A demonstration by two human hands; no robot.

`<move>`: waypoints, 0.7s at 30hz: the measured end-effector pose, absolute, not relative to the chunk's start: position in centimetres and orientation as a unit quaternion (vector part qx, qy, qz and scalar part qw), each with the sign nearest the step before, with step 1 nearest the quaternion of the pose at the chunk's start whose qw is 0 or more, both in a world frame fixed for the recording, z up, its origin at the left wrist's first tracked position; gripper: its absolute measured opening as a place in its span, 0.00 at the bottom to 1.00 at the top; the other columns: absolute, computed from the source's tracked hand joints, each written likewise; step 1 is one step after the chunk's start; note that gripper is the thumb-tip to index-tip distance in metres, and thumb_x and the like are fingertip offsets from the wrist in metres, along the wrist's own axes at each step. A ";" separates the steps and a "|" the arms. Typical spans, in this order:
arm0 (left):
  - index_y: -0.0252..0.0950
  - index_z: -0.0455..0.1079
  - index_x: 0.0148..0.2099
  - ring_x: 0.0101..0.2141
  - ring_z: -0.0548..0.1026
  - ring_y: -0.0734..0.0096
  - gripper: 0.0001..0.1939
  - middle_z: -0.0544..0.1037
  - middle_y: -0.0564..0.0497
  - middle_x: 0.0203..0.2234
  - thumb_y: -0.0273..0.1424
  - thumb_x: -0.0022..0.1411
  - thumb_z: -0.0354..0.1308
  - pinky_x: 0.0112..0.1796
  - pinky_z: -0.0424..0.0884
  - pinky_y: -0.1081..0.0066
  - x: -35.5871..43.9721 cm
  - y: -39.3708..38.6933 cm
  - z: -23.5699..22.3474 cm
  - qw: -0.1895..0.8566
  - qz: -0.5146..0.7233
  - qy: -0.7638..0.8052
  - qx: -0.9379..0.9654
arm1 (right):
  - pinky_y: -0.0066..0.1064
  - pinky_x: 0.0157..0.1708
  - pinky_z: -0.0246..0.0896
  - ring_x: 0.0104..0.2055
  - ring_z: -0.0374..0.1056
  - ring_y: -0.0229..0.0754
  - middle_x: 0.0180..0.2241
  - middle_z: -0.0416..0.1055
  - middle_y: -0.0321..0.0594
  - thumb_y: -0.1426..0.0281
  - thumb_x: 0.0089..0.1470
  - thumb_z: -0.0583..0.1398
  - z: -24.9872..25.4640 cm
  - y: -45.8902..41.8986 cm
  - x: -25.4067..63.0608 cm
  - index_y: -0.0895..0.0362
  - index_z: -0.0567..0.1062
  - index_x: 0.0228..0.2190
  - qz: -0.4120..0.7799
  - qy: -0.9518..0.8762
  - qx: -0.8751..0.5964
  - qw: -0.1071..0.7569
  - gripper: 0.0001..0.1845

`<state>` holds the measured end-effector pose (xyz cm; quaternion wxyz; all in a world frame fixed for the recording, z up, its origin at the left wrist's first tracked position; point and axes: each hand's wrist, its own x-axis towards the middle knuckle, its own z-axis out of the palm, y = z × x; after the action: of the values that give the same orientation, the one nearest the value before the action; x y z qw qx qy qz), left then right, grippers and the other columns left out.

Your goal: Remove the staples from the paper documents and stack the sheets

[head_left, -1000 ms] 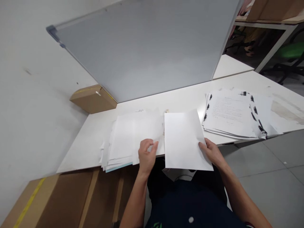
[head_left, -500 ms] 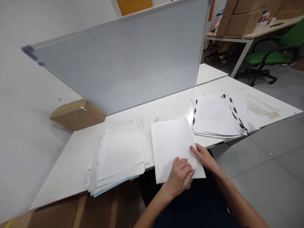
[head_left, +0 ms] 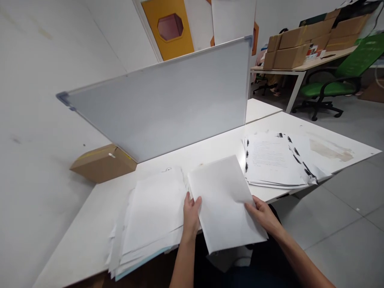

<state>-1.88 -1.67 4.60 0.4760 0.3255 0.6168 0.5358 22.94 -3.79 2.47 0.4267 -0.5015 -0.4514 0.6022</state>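
Note:
I hold a blank white sheet of paper (head_left: 223, 200) over the front edge of a white table (head_left: 90, 236). My left hand (head_left: 191, 214) grips its left edge, fingers closed on it. My right hand (head_left: 262, 216) pinches its right edge. Left of the sheet lies an untidy stack of white papers (head_left: 150, 218), with a light blue sheet showing at the bottom. To the right lies a second stack of printed pages (head_left: 276, 160) with black marks along their edges.
A large whiteboard (head_left: 168, 104) stands upright along the back of the table. A cardboard box (head_left: 102, 162) sits on the floor at left. Farther right are another table with cardboard boxes (head_left: 295, 50) and a green office chair (head_left: 339, 86).
My left hand went from the left stack onto the sheet, then to the sheet's left edge. The sheet now tilts with its near end to the right. The camera has tipped upward.

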 end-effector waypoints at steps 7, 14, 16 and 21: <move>0.32 0.71 0.44 0.40 0.75 0.64 0.20 0.79 0.45 0.37 0.39 0.51 0.62 0.42 0.71 0.66 -2.1 -1.0 11.1 0.420 0.635 0.517 0.390 | 0.37 0.44 0.63 0.45 0.67 0.48 0.44 0.72 0.43 0.60 0.53 0.58 6.6 -1.2 22.4 0.55 0.70 0.46 0.530 -0.510 -0.452 0.505 0.20; 0.31 0.71 0.41 0.36 0.75 0.66 0.20 0.79 0.46 0.34 0.39 0.49 0.63 0.39 0.71 0.67 -2.2 -0.2 11.6 0.363 0.635 0.514 0.449 | 0.38 0.46 0.63 0.45 0.68 0.46 0.46 0.72 0.41 0.61 0.51 0.60 5.2 1.9 21.4 0.52 0.70 0.45 0.542 -0.522 -0.363 0.549 0.19; 0.32 0.70 0.42 0.36 0.75 0.66 0.20 0.79 0.46 0.34 0.39 0.48 0.64 0.39 0.71 0.67 -2.1 0.0 11.2 0.382 0.624 0.507 0.455 | 0.38 0.46 0.63 0.46 0.68 0.46 0.46 0.72 0.41 0.61 0.51 0.61 4.5 2.0 21.2 0.52 0.70 0.45 0.546 -0.524 -0.364 0.543 0.19; 0.31 0.72 0.39 0.35 0.75 0.65 0.19 0.79 0.46 0.33 0.39 0.48 0.64 0.38 0.72 0.66 -2.2 0.2 11.2 0.387 0.624 0.498 0.462 | 0.39 0.47 0.62 0.46 0.68 0.47 0.46 0.72 0.43 0.60 0.51 0.60 3.9 2.0 21.2 0.54 0.71 0.45 0.537 -0.529 -0.381 0.535 0.19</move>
<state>-2.15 0.16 11.20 0.3868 0.4623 0.4977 0.6237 21.19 1.99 3.95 0.5350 -0.3811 -0.5291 0.5371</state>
